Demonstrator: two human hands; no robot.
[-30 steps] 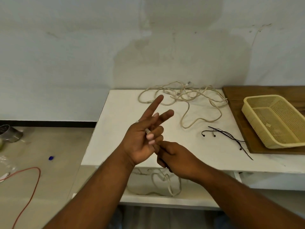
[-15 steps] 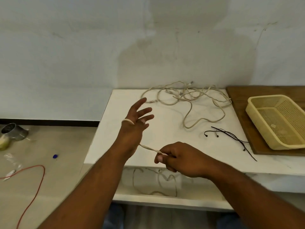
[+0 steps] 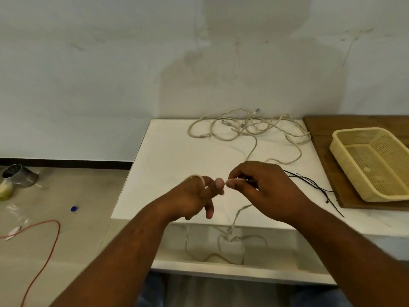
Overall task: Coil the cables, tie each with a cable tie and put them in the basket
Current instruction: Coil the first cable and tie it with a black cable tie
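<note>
Your left hand [image 3: 194, 199] is raised over the front part of the white table [image 3: 168, 165], its back toward you and its fingers loosely curled, with a turn of the pale cable [image 3: 236, 218] looped over the top of them; the hand is blurred, so you cannot tell how firmly it closes on that loop. Your right hand [image 3: 263, 189] sits just beside it, thumb and forefinger pinched together on the same cable where it runs across from the left fingertips. Below your hands the cable drops past the table's front edge and lies in slack bends on the lower shelf [image 3: 221, 268]. Farther back on the tabletop, near the wall, a loose tangle of cables [image 3: 250, 127] is spread out with small plugs showing at several ends. A bundle of thin black ties [image 3: 314, 185] lies on the table just right of your right hand, reaching toward the wooden board [image 3: 318, 129]. The yellow basket [image 3: 345, 162] sits on that board at the right edge of view. On the floor to your left lie an orange cord [image 3: 51, 244] and a metal cup [image 3: 17, 175] on its side.
</note>
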